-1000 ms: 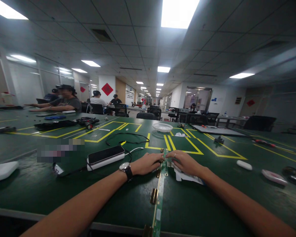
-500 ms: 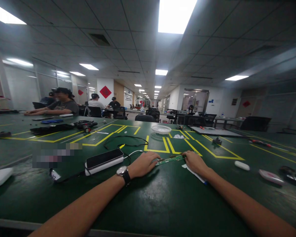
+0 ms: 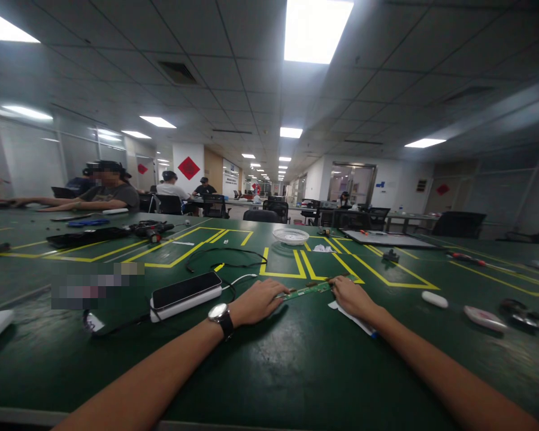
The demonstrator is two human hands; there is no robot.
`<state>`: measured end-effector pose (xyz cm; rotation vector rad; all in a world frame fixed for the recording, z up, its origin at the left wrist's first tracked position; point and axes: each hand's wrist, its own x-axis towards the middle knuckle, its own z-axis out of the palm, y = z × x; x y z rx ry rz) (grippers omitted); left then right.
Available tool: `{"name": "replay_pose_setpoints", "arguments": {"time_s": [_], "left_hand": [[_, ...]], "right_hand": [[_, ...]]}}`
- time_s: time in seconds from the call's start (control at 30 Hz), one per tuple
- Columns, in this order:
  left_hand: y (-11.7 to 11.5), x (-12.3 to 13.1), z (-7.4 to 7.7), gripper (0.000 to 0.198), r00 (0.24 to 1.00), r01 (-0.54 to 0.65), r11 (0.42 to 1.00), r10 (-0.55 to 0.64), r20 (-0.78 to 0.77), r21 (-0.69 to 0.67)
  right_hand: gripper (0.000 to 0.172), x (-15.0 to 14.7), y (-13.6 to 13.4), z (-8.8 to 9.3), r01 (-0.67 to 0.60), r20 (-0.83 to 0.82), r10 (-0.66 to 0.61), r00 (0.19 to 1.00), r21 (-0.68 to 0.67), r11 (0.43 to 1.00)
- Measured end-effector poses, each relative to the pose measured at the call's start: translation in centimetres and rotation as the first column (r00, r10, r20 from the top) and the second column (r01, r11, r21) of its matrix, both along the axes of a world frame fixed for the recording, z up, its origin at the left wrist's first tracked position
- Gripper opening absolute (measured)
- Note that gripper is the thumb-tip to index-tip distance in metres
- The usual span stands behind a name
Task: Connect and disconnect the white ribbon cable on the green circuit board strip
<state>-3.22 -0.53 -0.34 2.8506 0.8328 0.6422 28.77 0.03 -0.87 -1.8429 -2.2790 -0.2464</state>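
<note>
A narrow green circuit board [image 3: 312,290] lies between the person's two hands, over the near middle of the green desk [image 3: 269,383]. It runs crosswise, its right part a little farther from the person than its left. The left hand [image 3: 261,300] is closed on the board's left end, with the fingers bent over it and the palm turned down. The right hand [image 3: 353,296] grips it near the right end between bent fingers; the thumbs are hard to make out. The stretch of board between the hands is uncovered, with small brownish parts along its far edge. Whether it touches the desk or is held just above it cannot be told.

Under and beside the right wrist lies a white sheet [image 3: 357,320], partly covered. The left wrist wears a watch [image 3: 218,312]. Left of that hand, a black-topped device [image 3: 186,290] rests on a white box [image 3: 188,307], and a white cable [image 3: 241,278] ends near the knuckles. Beyond the board, yellow tape lines [image 3: 285,276] mark the desk, and a round white basket [image 3: 291,240] stands farther back, well apart from both hands.
</note>
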Motion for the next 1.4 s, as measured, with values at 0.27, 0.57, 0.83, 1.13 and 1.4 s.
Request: {"name": "replay_pose_setpoints", "arguments": {"time_s": [0.27, 0.57, 0.83, 1.13, 1.4], "left_hand": [[0.3, 0.0, 0.0, 0.028, 0.999, -0.023, 0.999, 0.02, 0.048, 0.044], [0.0, 0.5, -0.1, 0.027, 0.999, 0.052, 0.998, -0.052, -0.002, 0.02], [-0.5, 0.7, -0.4, 0.033, 0.991, 0.1, 0.995, -0.099, -0.088, 0.004], [-0.6, 0.7, -0.3, 0.031, 0.995, 0.054, 0.998, -0.051, -0.082, 0.041], [-0.6, 0.7, -0.1, 0.03, 0.997, 0.031, 0.998, -0.027, -0.076, 0.049]], "right_hand": [[0.043, -0.7, 0.1, 1.0, -0.203, -0.147, 0.188, 0.971, -0.094, 0.975], [0.036, -6.4, -3.4, 1.8, -0.643, -0.293, 0.596, 0.748, -0.099, 0.759], [0.031, -3.6, -2.5, 2.7, -0.209, -0.062, 0.21, 0.976, 0.025, 0.978], [0.032, -1.8, -1.5, 1.7, -0.135, -0.065, 0.129, 0.989, -0.092, 0.987], [0.042, -1.4, -1.3, 1.9, -0.198, -0.163, 0.181, 0.97, -0.096, 0.975]]}}
